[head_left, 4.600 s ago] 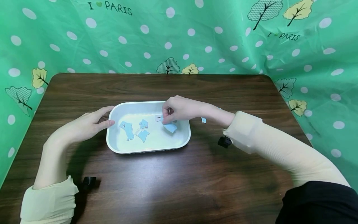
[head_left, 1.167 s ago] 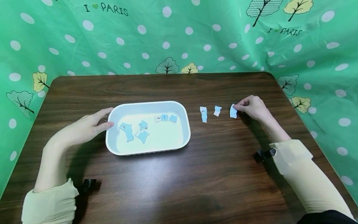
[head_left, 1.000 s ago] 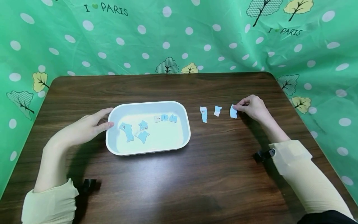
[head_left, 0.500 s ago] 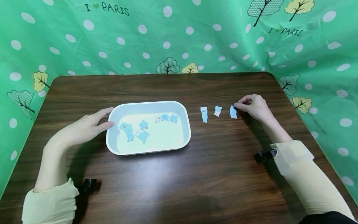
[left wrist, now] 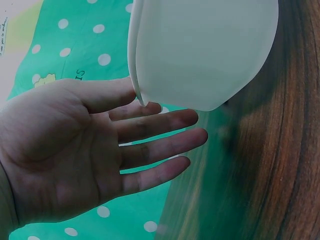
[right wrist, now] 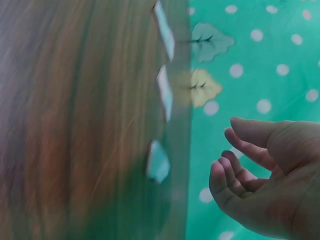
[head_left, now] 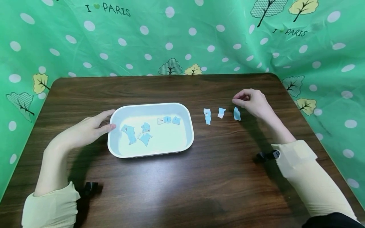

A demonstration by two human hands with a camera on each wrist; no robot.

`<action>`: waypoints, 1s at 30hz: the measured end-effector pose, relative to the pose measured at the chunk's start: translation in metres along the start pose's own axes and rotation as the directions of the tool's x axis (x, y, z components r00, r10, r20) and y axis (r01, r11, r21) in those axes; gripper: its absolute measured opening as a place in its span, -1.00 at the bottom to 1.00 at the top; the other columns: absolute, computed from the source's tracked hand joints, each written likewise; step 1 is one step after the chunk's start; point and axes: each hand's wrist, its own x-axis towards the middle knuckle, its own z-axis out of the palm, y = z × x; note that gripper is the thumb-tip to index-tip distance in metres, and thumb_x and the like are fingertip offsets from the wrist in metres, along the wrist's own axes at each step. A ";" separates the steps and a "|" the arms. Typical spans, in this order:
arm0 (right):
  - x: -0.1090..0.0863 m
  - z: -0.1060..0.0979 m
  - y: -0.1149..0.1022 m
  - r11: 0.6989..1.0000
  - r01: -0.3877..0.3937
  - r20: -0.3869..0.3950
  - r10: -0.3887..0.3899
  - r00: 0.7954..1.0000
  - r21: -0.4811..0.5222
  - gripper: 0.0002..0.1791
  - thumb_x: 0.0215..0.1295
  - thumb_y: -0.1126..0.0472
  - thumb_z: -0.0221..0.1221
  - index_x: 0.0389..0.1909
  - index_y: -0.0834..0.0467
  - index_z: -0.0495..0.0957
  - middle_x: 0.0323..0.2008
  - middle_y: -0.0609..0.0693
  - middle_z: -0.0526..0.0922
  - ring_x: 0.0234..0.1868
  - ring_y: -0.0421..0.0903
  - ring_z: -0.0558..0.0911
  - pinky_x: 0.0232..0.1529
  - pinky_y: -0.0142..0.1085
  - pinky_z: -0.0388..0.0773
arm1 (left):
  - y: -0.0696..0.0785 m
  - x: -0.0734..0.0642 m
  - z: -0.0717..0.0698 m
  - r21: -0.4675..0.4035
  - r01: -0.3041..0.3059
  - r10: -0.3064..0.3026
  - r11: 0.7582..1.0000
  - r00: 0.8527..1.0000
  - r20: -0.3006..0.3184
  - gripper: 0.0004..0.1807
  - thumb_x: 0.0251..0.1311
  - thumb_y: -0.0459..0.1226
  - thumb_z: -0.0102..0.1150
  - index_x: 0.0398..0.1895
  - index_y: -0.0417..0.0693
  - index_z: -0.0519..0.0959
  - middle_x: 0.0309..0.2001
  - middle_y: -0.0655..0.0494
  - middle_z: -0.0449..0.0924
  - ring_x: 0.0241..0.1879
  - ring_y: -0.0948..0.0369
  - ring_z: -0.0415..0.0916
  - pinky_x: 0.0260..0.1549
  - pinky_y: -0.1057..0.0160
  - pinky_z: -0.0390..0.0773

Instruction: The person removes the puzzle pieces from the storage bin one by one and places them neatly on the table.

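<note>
My left hand (head_left: 88, 129) holds the left end of a white rectangular tray (head_left: 159, 152), thumb over its rim. In the left wrist view the other fingers stretch out below the tray (left wrist: 205, 50). Several light-blue and white torn paper pieces lie flat inside, among them a larger one (head_left: 130, 134) at the left. My right hand (head_left: 253, 101) hovers with loosely bent fingers, holding nothing. Just below its fingertips lies a blue paper piece (head_left: 237, 114), slightly curled. The right wrist view shows that piece (right wrist: 158, 162) apart from the hand (right wrist: 265, 180).
Two more paper pieces, a long one (head_left: 207, 116) and a small one (head_left: 221, 112), lie between tray and right hand. Beneath everything is a dark wooden table (head_left: 182, 196). A green dotted cloth (head_left: 182, 31) hangs behind its far edge.
My right hand left the tray, moved right and pinched the rightmost paper piece. Now it has let go and lifted slightly up and left; the piece stays on the table. Left hand is unchanged.
</note>
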 end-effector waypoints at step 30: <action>-0.016 0.040 -0.167 0.935 0.340 0.119 -0.351 0.929 0.103 -0.90 0.35 0.16 0.36 -0.16 0.03 0.74 -0.21 -0.10 0.70 -0.22 -0.18 0.60 -0.13 -0.29 0.55 | 0.000 0.001 0.001 0.002 -0.010 0.010 1.000 1.000 -0.001 -0.27 0.58 0.08 -0.08 0.66 0.05 0.01 0.44 -0.19 0.40 0.44 -0.17 0.34 0.30 -0.31 0.39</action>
